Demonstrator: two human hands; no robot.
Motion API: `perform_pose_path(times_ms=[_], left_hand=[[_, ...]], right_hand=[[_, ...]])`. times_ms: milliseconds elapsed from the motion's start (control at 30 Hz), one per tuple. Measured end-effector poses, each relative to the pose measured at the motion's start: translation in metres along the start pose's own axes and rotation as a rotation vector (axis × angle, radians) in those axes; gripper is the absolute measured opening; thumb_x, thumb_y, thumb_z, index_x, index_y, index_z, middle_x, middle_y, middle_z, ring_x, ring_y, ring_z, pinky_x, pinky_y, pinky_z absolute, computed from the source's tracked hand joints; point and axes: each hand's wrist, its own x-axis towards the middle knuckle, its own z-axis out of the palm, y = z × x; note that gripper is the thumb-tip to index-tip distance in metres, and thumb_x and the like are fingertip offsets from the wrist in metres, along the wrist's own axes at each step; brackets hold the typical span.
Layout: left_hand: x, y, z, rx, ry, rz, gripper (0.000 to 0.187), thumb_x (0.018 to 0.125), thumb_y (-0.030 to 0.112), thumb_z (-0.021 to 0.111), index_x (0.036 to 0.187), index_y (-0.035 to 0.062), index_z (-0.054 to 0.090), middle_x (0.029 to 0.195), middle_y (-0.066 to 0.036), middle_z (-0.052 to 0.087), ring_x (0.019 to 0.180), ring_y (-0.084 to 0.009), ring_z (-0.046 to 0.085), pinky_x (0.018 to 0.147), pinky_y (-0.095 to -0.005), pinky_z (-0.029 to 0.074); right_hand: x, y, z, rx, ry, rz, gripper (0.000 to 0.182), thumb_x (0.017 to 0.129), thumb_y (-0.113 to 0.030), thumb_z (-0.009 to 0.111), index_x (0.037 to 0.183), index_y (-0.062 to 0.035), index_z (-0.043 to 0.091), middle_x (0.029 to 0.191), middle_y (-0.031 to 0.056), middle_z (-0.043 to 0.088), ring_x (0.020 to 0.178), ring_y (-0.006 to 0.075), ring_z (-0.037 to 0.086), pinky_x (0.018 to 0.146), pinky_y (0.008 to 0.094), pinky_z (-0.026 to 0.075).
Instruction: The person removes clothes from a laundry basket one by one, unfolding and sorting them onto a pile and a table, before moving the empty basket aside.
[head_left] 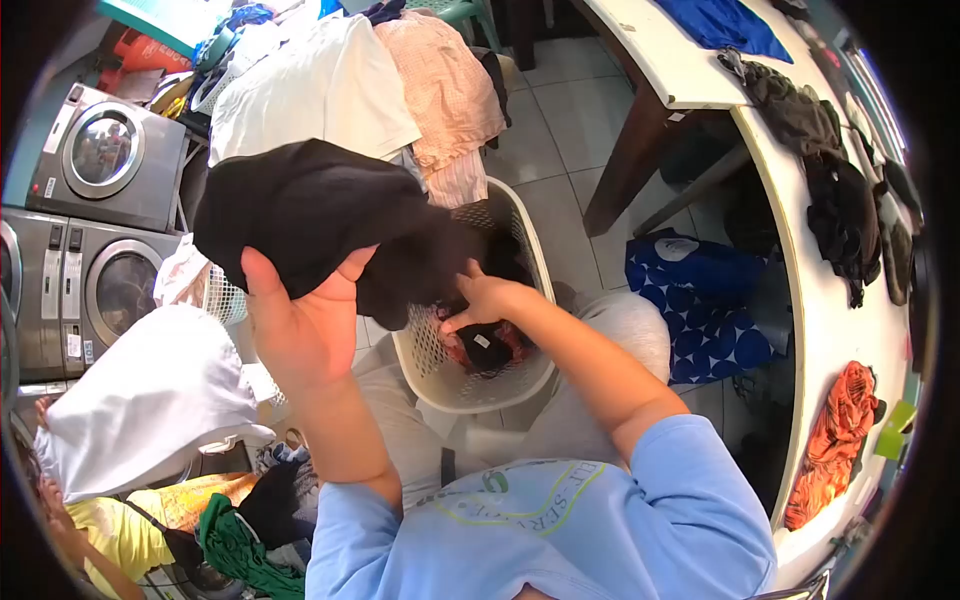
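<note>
A black garment (300, 200) hangs over my raised left hand (310, 320), whose palm faces me while its fingers go up under the cloth and hold it. Its right end is blurred and droops over a white laundry basket (420, 370). My right hand (490, 300) reaches over the basket beside that end, thumb and fingers spread apart. Inside the basket, between my knees, lies a dark garment with a reddish pattern and a white label (482, 341).
White cloth (310, 90) and a peach checked cloth (440, 90) are piled ahead. Front-loading machines (110, 150) stand at left, near another person holding a white cloth (150, 400). A white table (775, 180) with clothes curves along the right, a blue patterned bag (700, 310) beneath it.
</note>
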Motion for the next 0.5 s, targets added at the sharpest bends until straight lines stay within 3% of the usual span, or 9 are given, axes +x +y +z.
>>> perform_pose_path(times_ms=[33, 100, 167, 200, 267, 333, 400, 467, 500], left_hand=[[0.002, -0.002, 0.004, -0.037, -0.052, 0.044, 0.057, 0.096, 0.040, 0.046, 0.143, 0.0122, 0.030, 0.146, -0.012, 0.033, 0.132, -0.0352, 0.036, 0.105, -0.0604, 0.032], [0.006, -0.004, 0.013, -0.068, -0.116, 0.091, 0.056, 0.097, 0.039, 0.045, 0.143, 0.0113, 0.030, 0.146, -0.012, 0.033, 0.132, -0.0358, 0.036, 0.105, -0.0607, 0.031], [0.004, 0.000, 0.021, -0.216, -0.160, 0.152, 0.055, 0.097, 0.038, 0.044, 0.143, 0.0113, 0.030, 0.146, -0.013, 0.033, 0.132, -0.0367, 0.036, 0.105, -0.0611, 0.031], [0.000, 0.001, 0.025, -0.349, -0.155, 0.175, 0.055, 0.098, 0.039, 0.043, 0.143, 0.0115, 0.030, 0.147, -0.013, 0.032, 0.132, -0.0371, 0.036, 0.105, -0.0616, 0.031], [-0.008, 0.010, 0.026, -0.359, -0.196, 0.201, 0.055, 0.098, 0.040, 0.042, 0.144, 0.0115, 0.029, 0.148, -0.013, 0.031, 0.132, -0.0375, 0.036, 0.104, -0.0619, 0.032], [-0.014, 0.023, 0.030, -0.279, -0.252, 0.252, 0.055, 0.098, 0.042, 0.039, 0.143, 0.0100, 0.032, 0.146, -0.014, 0.035, 0.129, -0.0382, 0.040, 0.103, -0.0600, 0.036], [-0.022, 0.044, 0.021, -0.252, -0.228, 0.258, 0.055, 0.098, 0.042, 0.039, 0.141, 0.0090, 0.034, 0.144, -0.015, 0.037, 0.128, -0.0381, 0.041, 0.103, -0.0581, 0.037], [-0.026, 0.067, 0.006, -0.216, -0.187, 0.280, 0.052, 0.098, 0.041, 0.039, 0.136, 0.0048, 0.041, 0.137, -0.018, 0.045, 0.123, -0.0375, 0.047, 0.103, -0.0530, 0.040], [-0.032, 0.077, -0.009, -0.216, -0.193, 0.301, 0.052, 0.098, 0.041, 0.039, 0.136, 0.0048, 0.041, 0.137, -0.018, 0.045, 0.123, -0.0375, 0.047, 0.103, -0.0530, 0.040]], right_hand=[[0.005, -0.004, 0.004, -0.109, -0.112, 0.197, 0.119, 0.063, -0.078, 0.061, 0.150, -0.0147, 0.010, 0.149, 0.0317, 0.009, 0.134, 0.0449, 0.026, 0.111, 0.0424, 0.026], [0.011, -0.001, 0.002, -0.215, -0.213, 0.388, 0.128, 0.058, -0.080, 0.063, 0.149, -0.0094, 0.009, 0.147, 0.0341, 0.012, 0.133, 0.0414, 0.032, 0.109, 0.0385, 0.031], [0.012, 0.002, 0.005, 0.153, 0.044, 0.418, 0.133, 0.058, -0.081, 0.062, 0.147, 0.0014, 0.007, 0.144, 0.0348, 0.023, 0.132, 0.0402, 0.034, 0.106, 0.0371, 0.034], [0.019, 0.013, 0.010, 0.153, 0.045, 0.421, 0.133, 0.058, -0.081, 0.062, 0.147, 0.0014, 0.007, 0.144, 0.0348, 0.023, 0.132, 0.0402, 0.034, 0.106, 0.0371, 0.034], [0.049, 0.049, 0.027, 0.169, 0.576, 0.095, 0.098, 0.074, -0.050, 0.063, 0.142, 0.0050, 0.019, 0.134, 0.0324, 0.038, 0.126, 0.0394, 0.042, 0.103, 0.0376, 0.038], [0.041, 0.031, 0.014, 0.455, 0.771, -0.062, 0.056, 0.082, -0.012, 0.054, 0.134, 0.0044, 0.039, 0.123, 0.0297, 0.051, 0.117, 0.0392, 0.051, 0.098, 0.0386, 0.042], [0.021, 0.016, -0.003, 0.681, 0.667, -0.077, 0.053, 0.082, -0.009, 0.052, 0.132, 0.0037, 0.042, 0.121, 0.0293, 0.052, 0.116, 0.0383, 0.051, 0.097, 0.0384, 0.042], [-0.012, -0.010, -0.030, 0.716, 0.611, -0.122, 0.048, 0.082, -0.005, 0.049, 0.130, 0.0025, 0.045, 0.119, 0.0276, 0.056, 0.115, 0.0363, 0.053, 0.096, 0.0373, 0.042], [-0.033, -0.022, -0.041, 0.528, 0.669, -0.159, 0.048, 0.083, -0.003, 0.047, 0.130, 0.0019, 0.046, 0.118, 0.0262, 0.057, 0.115, 0.0353, 0.053, 0.096, 0.0365, 0.042]])
